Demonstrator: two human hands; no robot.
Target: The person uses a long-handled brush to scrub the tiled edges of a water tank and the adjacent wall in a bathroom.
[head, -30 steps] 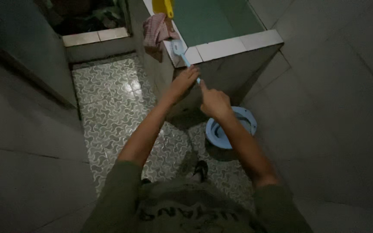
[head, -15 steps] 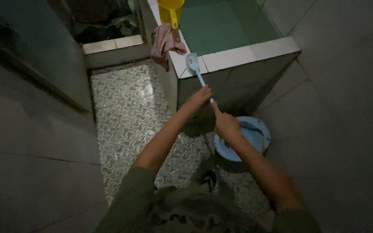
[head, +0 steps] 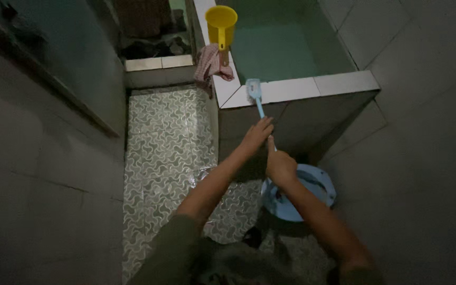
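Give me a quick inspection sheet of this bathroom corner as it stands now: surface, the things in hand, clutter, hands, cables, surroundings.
Surface: white tiled rim of a water tank; patterned grey floor tiles.
Job's things: light blue long-handled brush, its head resting on the rim corner.
Clutter: yellow scoop and pinkish checked cloth on the rim's left side.
Hands: left hand and right hand both grip the brush handle, left higher.
Cables: nothing seen.
Surroundings: blue squat toilet on the floor below the hands; greenish water in the tank; grey tiled walls; dim light.
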